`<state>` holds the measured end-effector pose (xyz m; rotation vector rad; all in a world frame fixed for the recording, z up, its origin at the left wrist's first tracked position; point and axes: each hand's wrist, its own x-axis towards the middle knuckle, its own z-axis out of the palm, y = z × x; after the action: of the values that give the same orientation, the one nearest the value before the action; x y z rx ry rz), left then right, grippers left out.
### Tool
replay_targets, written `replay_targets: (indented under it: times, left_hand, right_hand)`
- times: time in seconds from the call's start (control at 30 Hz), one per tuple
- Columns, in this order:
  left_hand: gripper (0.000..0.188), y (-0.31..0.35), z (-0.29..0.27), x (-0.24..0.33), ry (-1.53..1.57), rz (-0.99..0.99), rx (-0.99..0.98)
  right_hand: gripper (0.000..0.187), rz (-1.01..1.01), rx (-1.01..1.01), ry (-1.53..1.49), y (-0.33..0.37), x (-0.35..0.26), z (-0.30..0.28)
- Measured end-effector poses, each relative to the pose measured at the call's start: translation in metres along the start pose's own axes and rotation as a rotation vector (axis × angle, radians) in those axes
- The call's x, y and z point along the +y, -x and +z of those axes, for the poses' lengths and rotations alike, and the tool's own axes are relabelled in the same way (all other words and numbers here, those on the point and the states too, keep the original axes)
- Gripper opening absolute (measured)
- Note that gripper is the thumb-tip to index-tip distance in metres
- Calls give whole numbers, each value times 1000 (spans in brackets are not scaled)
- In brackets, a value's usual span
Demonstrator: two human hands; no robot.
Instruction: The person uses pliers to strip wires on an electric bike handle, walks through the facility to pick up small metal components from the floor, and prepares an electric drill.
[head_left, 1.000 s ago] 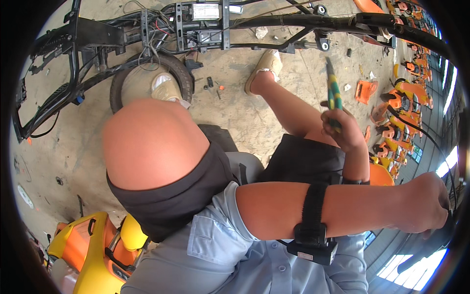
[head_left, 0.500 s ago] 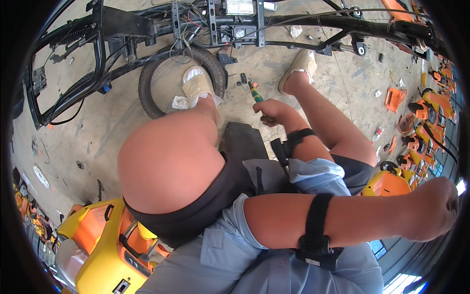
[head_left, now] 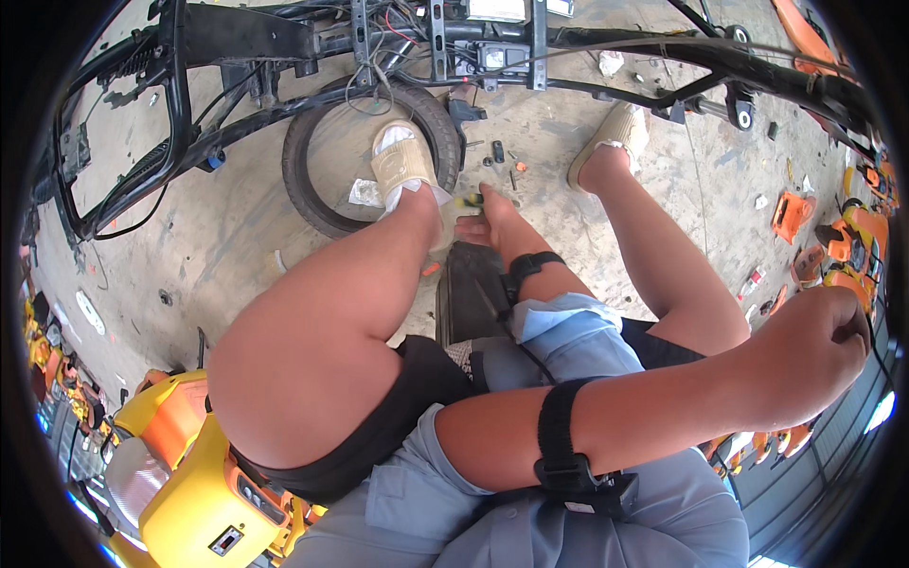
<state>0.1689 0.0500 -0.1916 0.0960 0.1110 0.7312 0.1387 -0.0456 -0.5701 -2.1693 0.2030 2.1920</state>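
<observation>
My right hand [head_left: 485, 224] reaches down above the floor between my feet. Lying between its thumb and loosely curled fingers is a screwdriver [head_left: 469, 201] with a green and yellow handle, blurred by motion. Close by on the floor are small black and metal parts [head_left: 499, 151]. My left arm crosses my body towards the right, and my left hand [head_left: 822, 346] is closed into a fist there. The inside of that fist is hidden, so I cannot make out what it may hold.
A black vehicle frame [head_left: 615, 40] with loose wires runs across the far side. A tyre [head_left: 298, 180] lies around my left foot. Below my right hand stands a dark block [head_left: 464, 293]. Yellow body panels [head_left: 204, 488] are at near left, orange parts [head_left: 792, 216] at right.
My right hand has moved left and nearer, and its grip on the screwdriver looks looser. The screwdriver has turned from pointing away to lying sideways. My left fist has risen slightly in view.
</observation>
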Motion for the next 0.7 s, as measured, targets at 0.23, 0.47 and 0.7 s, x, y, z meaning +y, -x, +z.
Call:
replay_targets:
  times: [0.23, 0.47, 0.7]
  left_hand:
    - [13, -6, -31, 6, -70, 131, 130]
    - [12, -3, -65, 11, -36, 98, 209]
    - [9, -1, -92, 19, -15, 133, 273]
  right_hand:
    - [47, -576, 672, 896, -42, -22, -3]
    - [18, -1162, 631, 1257, -75, -64, -13]
    - [18, -1143, 513, 1785, -88, -82, -1]
